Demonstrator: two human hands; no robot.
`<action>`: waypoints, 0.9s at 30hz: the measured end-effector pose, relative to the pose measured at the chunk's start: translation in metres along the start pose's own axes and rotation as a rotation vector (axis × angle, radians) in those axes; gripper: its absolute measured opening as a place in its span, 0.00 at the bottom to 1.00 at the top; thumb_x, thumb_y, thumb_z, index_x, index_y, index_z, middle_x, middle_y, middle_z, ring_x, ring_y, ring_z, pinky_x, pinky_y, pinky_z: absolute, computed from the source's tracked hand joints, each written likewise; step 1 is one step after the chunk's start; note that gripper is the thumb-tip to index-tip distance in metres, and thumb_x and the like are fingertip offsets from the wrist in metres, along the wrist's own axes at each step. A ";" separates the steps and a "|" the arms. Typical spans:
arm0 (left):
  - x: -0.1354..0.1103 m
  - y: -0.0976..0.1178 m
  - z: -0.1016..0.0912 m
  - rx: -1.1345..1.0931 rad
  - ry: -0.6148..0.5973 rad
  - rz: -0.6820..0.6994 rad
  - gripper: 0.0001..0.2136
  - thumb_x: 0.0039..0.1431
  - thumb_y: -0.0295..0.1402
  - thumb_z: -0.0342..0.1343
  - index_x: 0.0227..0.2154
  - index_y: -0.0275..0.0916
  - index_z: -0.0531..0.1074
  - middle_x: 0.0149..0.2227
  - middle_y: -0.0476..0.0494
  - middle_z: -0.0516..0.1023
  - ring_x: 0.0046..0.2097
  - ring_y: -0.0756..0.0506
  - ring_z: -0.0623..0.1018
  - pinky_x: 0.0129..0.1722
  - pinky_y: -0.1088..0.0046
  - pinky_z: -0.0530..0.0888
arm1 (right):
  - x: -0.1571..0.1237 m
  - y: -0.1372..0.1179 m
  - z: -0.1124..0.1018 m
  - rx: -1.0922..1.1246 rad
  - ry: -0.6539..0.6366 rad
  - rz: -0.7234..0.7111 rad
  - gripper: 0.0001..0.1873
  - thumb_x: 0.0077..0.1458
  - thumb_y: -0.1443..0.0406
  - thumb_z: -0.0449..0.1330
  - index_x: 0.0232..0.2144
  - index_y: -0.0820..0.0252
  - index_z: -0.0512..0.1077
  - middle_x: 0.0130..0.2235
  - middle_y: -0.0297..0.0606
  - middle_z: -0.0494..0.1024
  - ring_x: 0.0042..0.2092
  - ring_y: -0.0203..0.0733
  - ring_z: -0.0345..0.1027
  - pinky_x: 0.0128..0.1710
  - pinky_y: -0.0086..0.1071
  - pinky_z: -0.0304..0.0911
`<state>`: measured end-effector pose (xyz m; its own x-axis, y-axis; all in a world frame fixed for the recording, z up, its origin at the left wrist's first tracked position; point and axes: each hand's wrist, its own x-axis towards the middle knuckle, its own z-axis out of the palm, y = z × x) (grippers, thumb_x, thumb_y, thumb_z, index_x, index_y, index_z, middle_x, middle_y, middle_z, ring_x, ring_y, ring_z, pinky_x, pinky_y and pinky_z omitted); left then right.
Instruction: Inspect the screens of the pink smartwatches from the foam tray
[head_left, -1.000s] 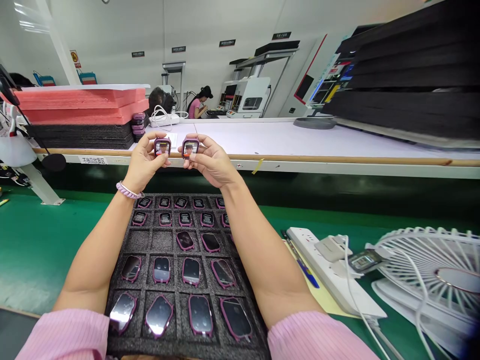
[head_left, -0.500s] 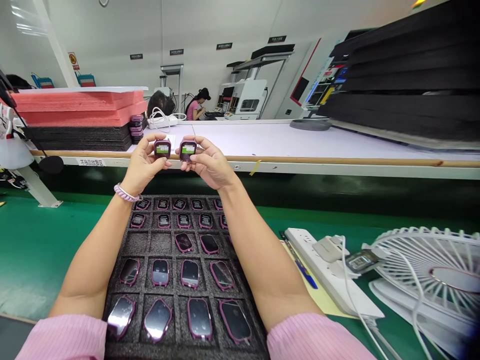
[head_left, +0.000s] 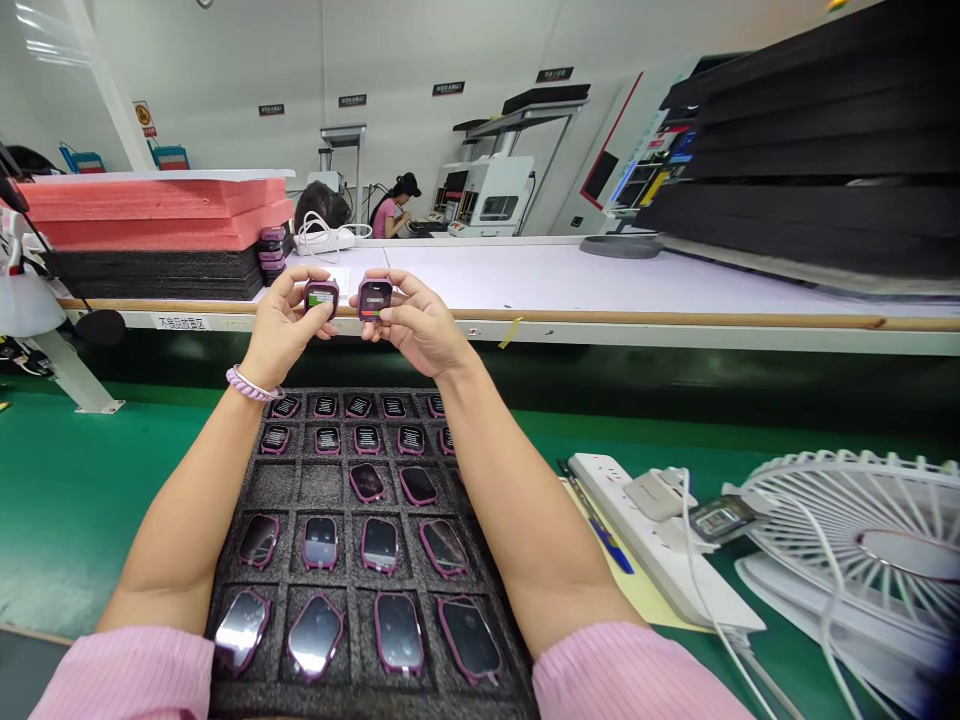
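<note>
My left hand [head_left: 289, 315] grips a purple smartwatch body [head_left: 322, 297] by its edges, the thumb lying over its lit green-and-white screen. Beside it, my right hand [head_left: 420, 320] holds a second purple smartwatch body [head_left: 374, 298], its thumb at the lower corner of a dark screen with a red bar. Both watches are raised side by side, apart, near the shelf edge. Below my forearms lies a black foam tray [head_left: 322, 485] with compartments. Several strapless watch bodies [head_left: 381, 546] sit in it, the far rows showing lit text, the near rows dark. Two compartments at the left of the middle row hold nothing.
A white shelf [head_left: 510, 280] crosses ahead, with pink and black foam sheets [head_left: 150, 215] at left and stacked black trays [head_left: 780, 150] at right. On the green bench are a power strip [head_left: 645, 540], a pen [head_left: 611, 545] and a white fan [head_left: 870, 540]. A person [head_left: 390, 212] sits beyond.
The right watch's screen has gone from green and white to dark with a red bar. My left thumb has moved up onto its watch's screen. Both hands stay nearly in place.
</note>
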<state>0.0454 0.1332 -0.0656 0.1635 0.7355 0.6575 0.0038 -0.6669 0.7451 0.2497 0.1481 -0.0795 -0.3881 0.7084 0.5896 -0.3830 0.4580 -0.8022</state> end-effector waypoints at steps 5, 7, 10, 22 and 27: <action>-0.001 0.002 0.000 -0.018 -0.025 -0.015 0.21 0.51 0.34 0.65 0.48 0.41 0.67 0.41 0.48 0.77 0.29 0.53 0.80 0.31 0.78 0.80 | 0.000 -0.001 0.002 -0.029 0.005 -0.004 0.29 0.50 0.60 0.69 0.53 0.57 0.66 0.44 0.39 0.78 0.31 0.38 0.74 0.33 0.30 0.71; -0.001 0.003 0.000 -0.032 -0.033 -0.027 0.23 0.51 0.35 0.66 0.49 0.41 0.67 0.42 0.47 0.77 0.30 0.52 0.80 0.33 0.77 0.81 | -0.001 -0.001 0.003 -0.041 0.013 0.001 0.30 0.52 0.56 0.71 0.53 0.57 0.66 0.45 0.39 0.78 0.31 0.37 0.74 0.33 0.30 0.71; -0.001 0.002 0.000 -0.023 -0.039 -0.042 0.22 0.54 0.39 0.64 0.50 0.42 0.66 0.43 0.47 0.78 0.30 0.52 0.81 0.34 0.76 0.82 | -0.002 -0.002 0.004 -0.058 0.030 0.008 0.32 0.51 0.52 0.74 0.51 0.56 0.67 0.43 0.38 0.78 0.30 0.37 0.73 0.31 0.29 0.71; -0.003 0.003 0.001 -0.051 -0.035 -0.074 0.21 0.53 0.31 0.59 0.51 0.41 0.68 0.44 0.46 0.78 0.31 0.50 0.82 0.37 0.71 0.84 | -0.001 -0.001 0.004 -0.034 0.029 0.020 0.29 0.47 0.60 0.70 0.50 0.57 0.67 0.41 0.36 0.79 0.28 0.36 0.71 0.29 0.29 0.67; -0.003 0.021 -0.002 -0.041 -0.035 -0.024 0.19 0.54 0.31 0.59 0.50 0.42 0.68 0.44 0.47 0.77 0.31 0.51 0.81 0.37 0.71 0.84 | 0.003 -0.011 0.008 -0.052 0.038 0.010 0.30 0.49 0.54 0.73 0.49 0.57 0.67 0.41 0.37 0.77 0.28 0.36 0.70 0.27 0.29 0.68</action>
<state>0.0428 0.1179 -0.0517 0.1983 0.7463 0.6354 -0.0322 -0.6430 0.7652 0.2458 0.1412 -0.0682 -0.3591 0.7325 0.5784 -0.3346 0.4775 -0.8124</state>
